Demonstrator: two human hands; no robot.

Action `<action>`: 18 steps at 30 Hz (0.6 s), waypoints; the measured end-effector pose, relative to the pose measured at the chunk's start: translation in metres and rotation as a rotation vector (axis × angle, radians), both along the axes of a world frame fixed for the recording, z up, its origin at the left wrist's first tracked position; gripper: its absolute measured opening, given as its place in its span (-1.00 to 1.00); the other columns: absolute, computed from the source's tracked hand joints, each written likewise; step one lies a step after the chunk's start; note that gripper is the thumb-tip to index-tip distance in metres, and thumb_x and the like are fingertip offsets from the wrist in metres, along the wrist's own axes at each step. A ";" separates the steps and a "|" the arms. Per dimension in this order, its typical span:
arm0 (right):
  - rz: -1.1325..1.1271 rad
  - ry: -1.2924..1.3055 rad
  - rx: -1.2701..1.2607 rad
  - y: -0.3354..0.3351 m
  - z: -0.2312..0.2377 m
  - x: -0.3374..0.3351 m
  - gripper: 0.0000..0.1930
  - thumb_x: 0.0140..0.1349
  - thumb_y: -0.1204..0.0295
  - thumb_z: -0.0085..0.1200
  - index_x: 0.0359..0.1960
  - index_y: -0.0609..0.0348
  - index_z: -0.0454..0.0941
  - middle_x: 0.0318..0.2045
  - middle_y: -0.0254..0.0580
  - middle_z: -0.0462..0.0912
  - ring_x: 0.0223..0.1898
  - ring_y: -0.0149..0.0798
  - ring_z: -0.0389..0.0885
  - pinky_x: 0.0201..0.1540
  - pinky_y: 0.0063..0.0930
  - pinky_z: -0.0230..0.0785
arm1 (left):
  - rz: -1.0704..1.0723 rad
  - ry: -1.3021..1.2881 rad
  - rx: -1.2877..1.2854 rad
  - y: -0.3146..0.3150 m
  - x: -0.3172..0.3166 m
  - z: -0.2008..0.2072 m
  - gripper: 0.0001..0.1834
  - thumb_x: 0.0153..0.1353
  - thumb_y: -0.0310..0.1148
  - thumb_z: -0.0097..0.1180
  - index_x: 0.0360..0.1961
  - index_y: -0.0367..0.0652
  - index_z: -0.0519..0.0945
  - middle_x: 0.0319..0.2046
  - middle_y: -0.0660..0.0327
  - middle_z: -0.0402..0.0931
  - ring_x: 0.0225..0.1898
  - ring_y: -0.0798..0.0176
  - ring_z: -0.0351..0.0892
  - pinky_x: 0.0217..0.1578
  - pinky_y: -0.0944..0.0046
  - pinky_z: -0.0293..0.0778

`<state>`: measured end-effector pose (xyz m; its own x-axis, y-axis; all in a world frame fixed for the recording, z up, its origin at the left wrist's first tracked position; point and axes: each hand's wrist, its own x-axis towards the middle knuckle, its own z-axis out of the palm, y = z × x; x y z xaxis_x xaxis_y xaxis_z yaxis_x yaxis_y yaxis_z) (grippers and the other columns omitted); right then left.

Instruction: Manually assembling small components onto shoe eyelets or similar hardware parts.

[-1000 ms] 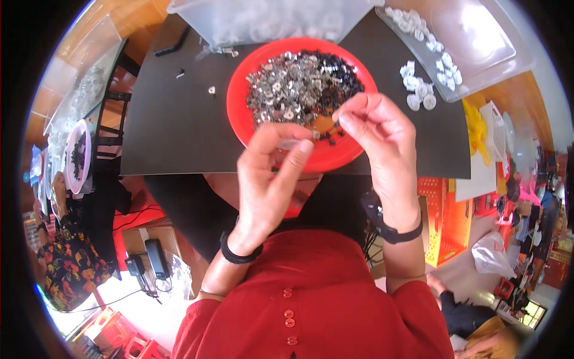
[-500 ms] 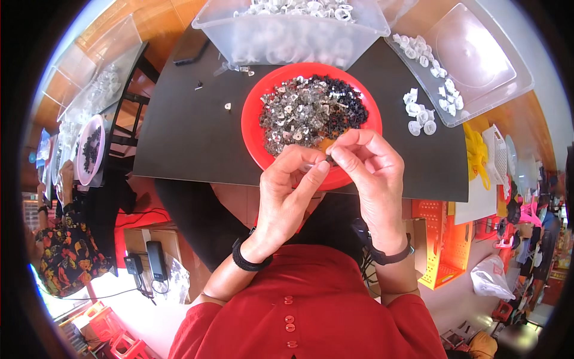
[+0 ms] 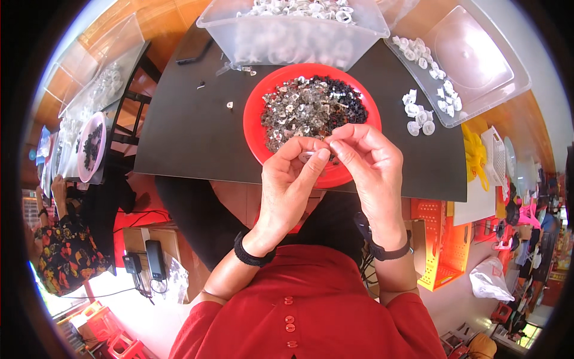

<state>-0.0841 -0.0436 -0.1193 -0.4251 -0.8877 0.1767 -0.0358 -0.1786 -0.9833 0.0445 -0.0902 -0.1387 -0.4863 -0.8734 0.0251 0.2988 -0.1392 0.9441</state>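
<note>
Over the near rim of a red round basin, my two hands meet fingertip to fingertip. My left hand is closed in a pinch on a small pale round plastic piece, partly hidden by the thumb. Thumb and forefinger of my right hand press together right beside it; whatever they hold is too small and covered to name. Inside the basin lie a heap of small clear and silvery pieces and, to the right, a pile of small black pieces.
A clear bin of white ring-shaped parts stands behind the basin. Right of it, a clear tray holds more, with several white rings on the dark table. At far left, a co-worker's hand is near a pink basin.
My hands stay together over the basin's near rim, their fingertips shifted slightly. The pale piece shows more clearly in the left hand. The whole view has moved a little.
</note>
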 end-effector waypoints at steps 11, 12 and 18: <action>0.061 -0.228 -0.010 0.002 0.004 0.009 -0.87 0.28 0.64 0.06 -0.15 0.39 0.52 -0.23 -0.19 0.63 -0.21 -0.43 0.61 -0.12 -0.56 0.52 | 0.140 -0.188 -0.229 -0.002 -0.002 -0.007 -0.90 0.32 -0.45 0.08 -0.25 -0.28 0.52 -0.41 0.25 0.54 -0.35 0.48 0.51 -0.32 0.44 0.44; 0.064 -0.226 0.002 0.002 0.005 0.009 -0.86 0.27 0.64 0.06 -0.15 0.40 0.52 -0.23 -0.19 0.62 -0.19 -0.42 0.61 -0.10 -0.55 0.52 | 0.141 -0.189 -0.229 -0.002 -0.002 -0.007 -0.90 0.32 -0.45 0.08 -0.25 -0.28 0.52 -0.41 0.25 0.54 -0.35 0.48 0.51 -0.32 0.44 0.44; 0.028 -0.258 -0.020 0.004 0.001 0.008 -0.86 0.25 0.64 0.10 -0.16 0.39 0.53 -0.23 -0.19 0.62 -0.20 -0.43 0.61 -0.09 -0.54 0.52 | 0.195 -0.258 -0.319 0.004 -0.002 -0.007 -0.90 0.28 -0.50 0.09 -0.26 -0.34 0.53 -0.36 0.15 0.51 -0.39 0.36 0.53 -0.34 0.38 0.44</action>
<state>-0.0760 -0.0393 -0.1179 -0.4335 -0.8972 0.0838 0.2206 -0.1958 -0.9555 0.0426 -0.0866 -0.1461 -0.3389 -0.9176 0.2076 0.0396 0.2065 0.9776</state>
